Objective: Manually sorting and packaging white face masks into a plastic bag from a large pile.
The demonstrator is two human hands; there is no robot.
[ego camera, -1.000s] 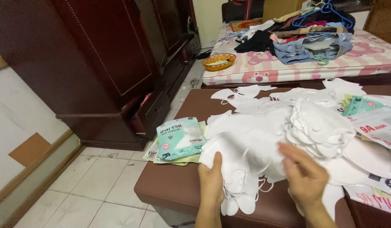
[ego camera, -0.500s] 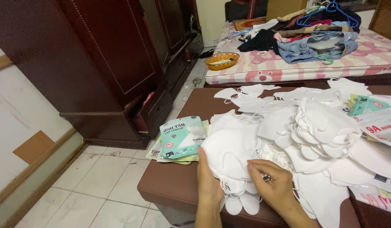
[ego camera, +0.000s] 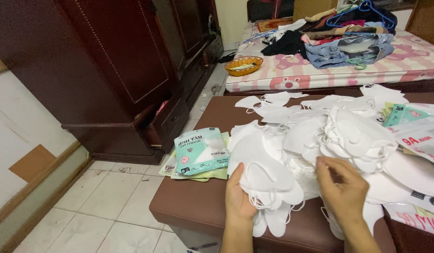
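Left hand: bare, no glove, ring or watch visible; wrist and forearm uncovered to the frame edge, no sleeve. Right hand: bare likewise, no jewellery visible; forearm unsleeved as far as shown. Nails short, unpainted where visible.

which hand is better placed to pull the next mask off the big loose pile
Right, probably. The right hand hovers open at the edge of the loose pile of white masks, while the left hand already grips a gathered stack of masks.
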